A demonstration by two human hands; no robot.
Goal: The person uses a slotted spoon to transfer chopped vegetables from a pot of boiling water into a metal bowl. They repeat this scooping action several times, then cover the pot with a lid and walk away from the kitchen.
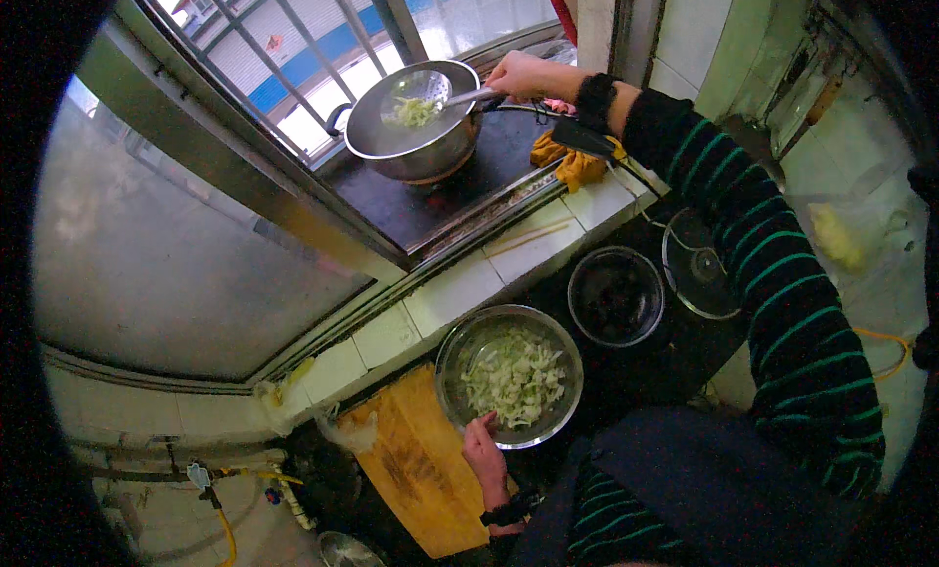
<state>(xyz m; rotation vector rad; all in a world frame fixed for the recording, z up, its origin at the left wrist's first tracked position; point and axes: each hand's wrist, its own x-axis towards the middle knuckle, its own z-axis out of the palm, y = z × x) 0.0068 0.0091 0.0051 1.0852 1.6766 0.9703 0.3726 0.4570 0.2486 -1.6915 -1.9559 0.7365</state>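
Note:
My right hand (517, 77) grips the handle of a perforated metal skimmer (463, 96) over a deep two-handled metal pot (411, 163). Chopped pale-green vegetable (413, 112) shows at the skimmer, inside the pot. The pot holds cloudy liquid and stands on a dark surface in the window recess. Lower down, my left hand (486, 453) holds the near-left rim of a wide stainless-steel bowl (546, 429), its fingertips over the edge. More chopped pale-green vegetable (513, 376) lies in that bowl. The bowl overlaps a wooden cutting board (433, 486).
A dark round bowl (616, 295) and a glass lid (697, 273) lie right of the steel bowl. Chopsticks (532, 234) rest on the white-tiled ledge (455, 295). A yellow-brown cloth (579, 169) is beside the pot. A barred window and sliding frame (293, 178) enclose the recess.

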